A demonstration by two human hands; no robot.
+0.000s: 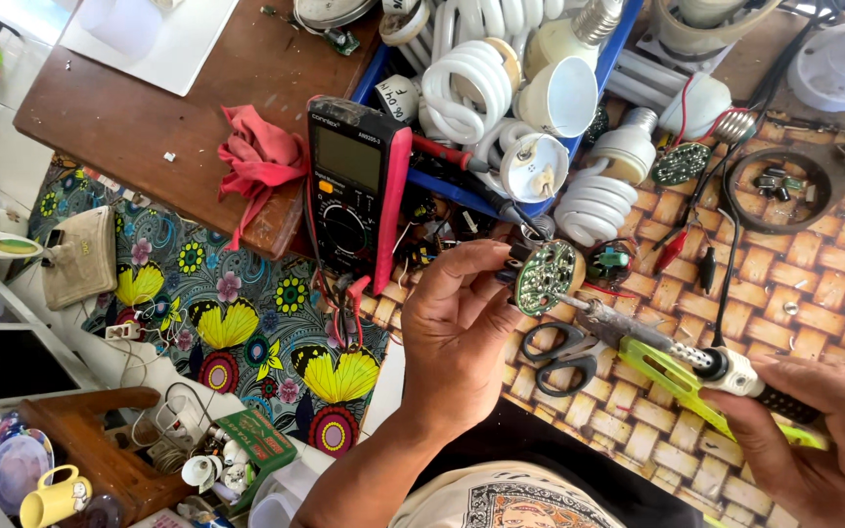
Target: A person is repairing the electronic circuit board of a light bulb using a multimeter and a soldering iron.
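My left hand point(462, 328) pinches a small round green circuit board point(546, 277) by its edge, holding it upright above the brick-patterned table cover point(814, 264). My right hand point(819, 435) grips the dark handle of a soldering iron point(672, 347) with a white collar and a lime-green stand part. The iron's metal tip touches the lower edge of the board. A pair of black-handled scissors point(559, 352) lies on the cover just under the iron.
A black and red multimeter point(354, 191) leans behind my left hand, with a red rag point(261, 156) beside it on a brown wooden board point(149, 108). A blue tray point(486, 186) holds several white spiral lamps and lamp parts. Clip leads and another round board point(682, 163) lie to the right.
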